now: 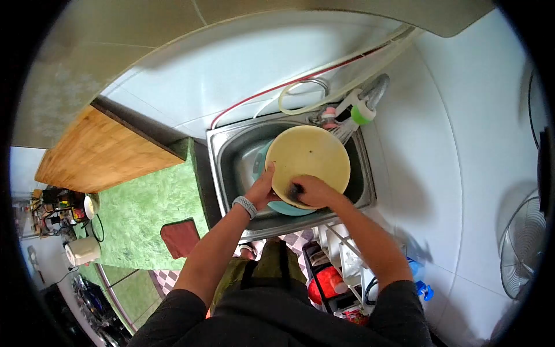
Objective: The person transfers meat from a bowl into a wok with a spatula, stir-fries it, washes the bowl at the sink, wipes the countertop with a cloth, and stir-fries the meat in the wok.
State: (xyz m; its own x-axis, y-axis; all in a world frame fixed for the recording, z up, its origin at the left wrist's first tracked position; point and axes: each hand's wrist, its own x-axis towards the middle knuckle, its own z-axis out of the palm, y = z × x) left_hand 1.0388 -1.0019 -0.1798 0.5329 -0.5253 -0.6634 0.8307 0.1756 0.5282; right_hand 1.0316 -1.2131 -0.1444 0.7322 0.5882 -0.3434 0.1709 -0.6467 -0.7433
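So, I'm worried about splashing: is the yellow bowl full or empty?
Far from full: the yellow bowl shows bare inner surface around the right hand. A little water inside: cannot tell.

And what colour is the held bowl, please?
The bowl is pale yellow, shown in the head view.

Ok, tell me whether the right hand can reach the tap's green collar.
Likely yes: nothing covers the green collar, though the right hand holds a dark scrubber inside the yellow basin and may need freeing.

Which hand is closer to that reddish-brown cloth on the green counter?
Left. The left hand is at the yellow bowl's rim, on the side toward the cloth; the right hand is inside the bowl, farther from it.
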